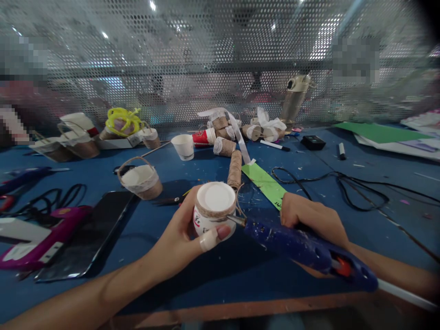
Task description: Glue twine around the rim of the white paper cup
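Observation:
My left hand [187,238] is closed round an upturned white paper cup [215,206] with jute twine wound round its upper part; a bandage wraps my thumb. My right hand [309,217] grips a blue glue gun [302,247], whose metal nozzle touches the twine on the cup's right side. A loose end of twine hangs by the nozzle. A spool of twine [235,168] lies just behind the cup.
A twine-wrapped cup basket [140,181] and a black phone [92,229] lie to the left, with a purple glue gun [41,238]. Behind are a green paper strip [264,183], a plain cup [183,146], several wrapped cups, markers, black cables [343,183] and a perforated metal screen.

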A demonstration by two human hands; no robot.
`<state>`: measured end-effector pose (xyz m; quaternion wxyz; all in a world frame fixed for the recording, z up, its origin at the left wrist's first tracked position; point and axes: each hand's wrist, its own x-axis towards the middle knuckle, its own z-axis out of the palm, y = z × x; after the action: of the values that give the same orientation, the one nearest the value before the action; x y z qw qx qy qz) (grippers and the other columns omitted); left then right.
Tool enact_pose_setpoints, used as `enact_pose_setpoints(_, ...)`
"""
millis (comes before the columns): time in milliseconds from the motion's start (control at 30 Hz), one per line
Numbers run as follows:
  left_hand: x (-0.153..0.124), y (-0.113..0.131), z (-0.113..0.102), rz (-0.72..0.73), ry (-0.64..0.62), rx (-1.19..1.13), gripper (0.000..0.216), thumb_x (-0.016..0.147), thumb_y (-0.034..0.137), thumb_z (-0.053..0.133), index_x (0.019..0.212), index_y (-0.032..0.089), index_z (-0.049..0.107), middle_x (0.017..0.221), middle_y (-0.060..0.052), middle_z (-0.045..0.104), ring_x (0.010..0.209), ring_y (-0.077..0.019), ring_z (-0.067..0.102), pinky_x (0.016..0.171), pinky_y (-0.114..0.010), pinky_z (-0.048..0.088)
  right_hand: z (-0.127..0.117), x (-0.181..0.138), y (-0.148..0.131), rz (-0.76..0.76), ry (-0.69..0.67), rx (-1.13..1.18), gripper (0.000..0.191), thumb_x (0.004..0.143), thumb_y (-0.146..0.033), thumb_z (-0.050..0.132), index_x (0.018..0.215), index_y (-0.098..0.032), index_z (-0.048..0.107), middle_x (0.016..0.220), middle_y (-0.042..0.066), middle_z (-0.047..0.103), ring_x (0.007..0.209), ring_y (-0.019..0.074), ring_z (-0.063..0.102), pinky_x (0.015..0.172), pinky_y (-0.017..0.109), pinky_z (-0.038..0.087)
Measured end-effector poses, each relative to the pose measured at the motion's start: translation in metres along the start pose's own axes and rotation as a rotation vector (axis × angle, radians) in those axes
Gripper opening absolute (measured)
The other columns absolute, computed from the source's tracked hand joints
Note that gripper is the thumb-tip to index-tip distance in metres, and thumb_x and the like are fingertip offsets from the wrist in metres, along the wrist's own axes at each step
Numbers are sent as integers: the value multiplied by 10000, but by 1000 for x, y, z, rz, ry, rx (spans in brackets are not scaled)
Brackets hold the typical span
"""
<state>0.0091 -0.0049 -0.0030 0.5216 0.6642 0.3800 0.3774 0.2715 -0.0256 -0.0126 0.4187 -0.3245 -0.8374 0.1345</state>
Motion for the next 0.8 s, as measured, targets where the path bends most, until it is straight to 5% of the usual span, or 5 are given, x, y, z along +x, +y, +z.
enact_pose_setpoints(533, 0, 5, 2, -9, 10, -64, 487, 775, 314, 743, 1201, 267, 513, 1094, -22, 678, 1000, -185, 620, 865, -226, 500, 0, -1, -3, 12, 32, -58, 228, 769, -179, 602, 745, -225, 380, 688, -21, 424, 607, 118, 419, 551, 271, 299)
enact_pose_setpoints(800, -3, 12, 12, -43, 136, -118, 513, 717, 376, 773, 1164, 251, 554, 1028, -24, 677, 952, -195, 612, 852, -250, 490, -2, -2, -3, 10, 20, -42, 268, 729, -130, 639, 748, -224, 388, 700, -23, 424, 610, 115, 417, 558, 268, 310)
